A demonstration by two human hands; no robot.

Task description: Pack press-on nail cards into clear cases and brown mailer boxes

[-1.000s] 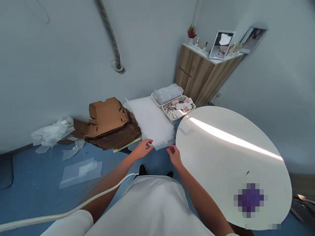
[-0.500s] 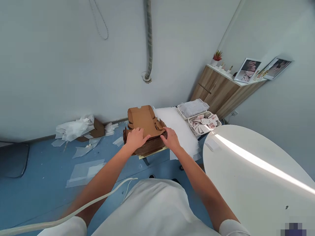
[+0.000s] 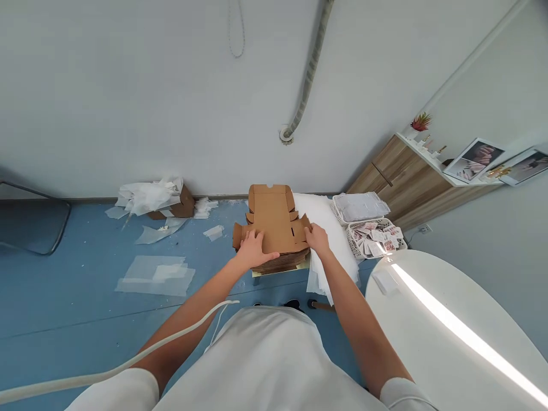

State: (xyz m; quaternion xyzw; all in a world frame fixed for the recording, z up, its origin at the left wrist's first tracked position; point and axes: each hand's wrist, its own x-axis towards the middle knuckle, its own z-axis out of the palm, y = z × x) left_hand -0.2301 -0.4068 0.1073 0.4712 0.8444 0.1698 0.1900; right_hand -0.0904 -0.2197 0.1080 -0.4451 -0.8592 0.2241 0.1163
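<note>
A flat, unfolded brown cardboard box lies on top of a stack of similar cardboard, its flaps sticking out on both sides. My left hand rests on its near left part, fingers spread and thumb stretched to the right. At the right side, my right hand pinches the upturned side flap, thumb and fingers closed about its edge. Just right of the stack, white foam sheets hang over the near edge of their support, partly behind my right arm.
Two white baskets stand at the right: one with clear packets, one with printed cards. A round white table fills the lower right. Packing scraps lie by the wall at left. A pale cable crosses my left arm.
My right hand has moved outward to the right onto the side flap. My left hand has spread flatter on the cardboard. The camera view has turned, and the top box now lies straighter.
</note>
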